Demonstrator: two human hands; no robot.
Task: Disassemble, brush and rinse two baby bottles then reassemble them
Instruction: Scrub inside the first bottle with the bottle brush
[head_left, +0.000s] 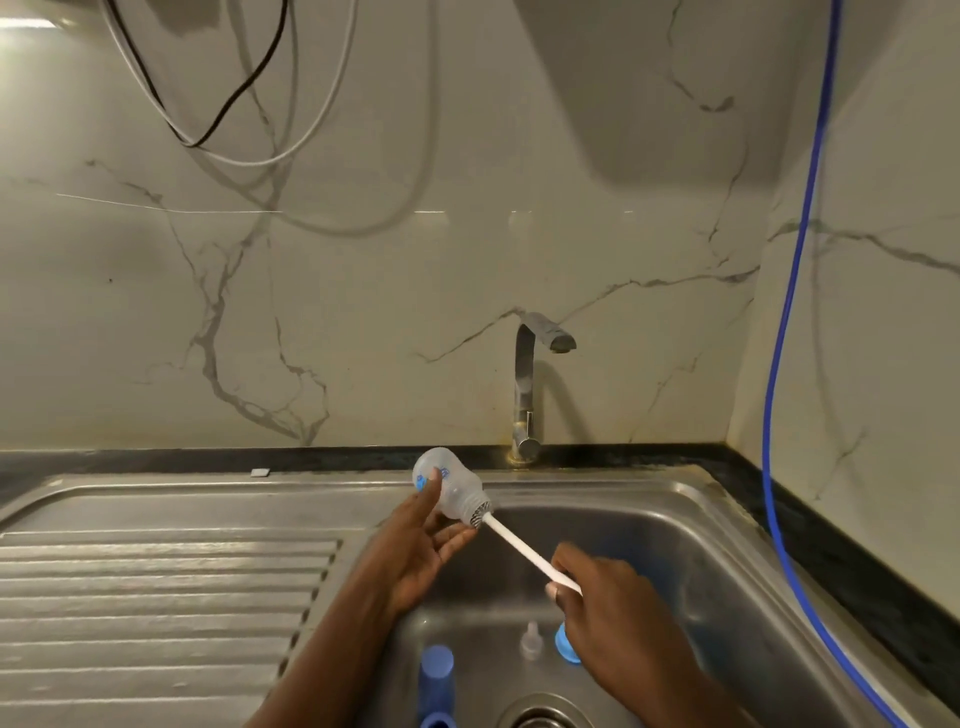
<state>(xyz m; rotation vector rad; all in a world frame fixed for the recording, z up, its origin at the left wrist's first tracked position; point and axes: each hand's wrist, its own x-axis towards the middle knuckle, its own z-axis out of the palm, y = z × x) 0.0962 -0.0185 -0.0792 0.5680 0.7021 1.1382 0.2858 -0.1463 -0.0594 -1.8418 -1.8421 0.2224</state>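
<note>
Just below the middle of the frame, a clear baby bottle (451, 487) with blue print is held tilted over the sink basin (675, 525), its base up and to the left and its open neck down and to the right. The left hand (415, 545) grasps it, fingers wrapped round the body. A bottle brush (522, 550) is pushed into the neck, with its bristles showing at the mouth. The right hand (602, 587) clenches the far end of its white handle.

On the basin floor at the lower centre lie a clear teat (530, 642), a blue ring (567, 645) just beside it and partly behind the right hand, and a blue cylindrical part (436, 670) to their left. A ribbed drainboard (156, 571) fills the lower left. A steel tap (525, 384) stands behind the basin against the marble wall (363, 291). A blue hose (789, 312) hangs down the right side, and cables (239, 104) loop at the upper left.
</note>
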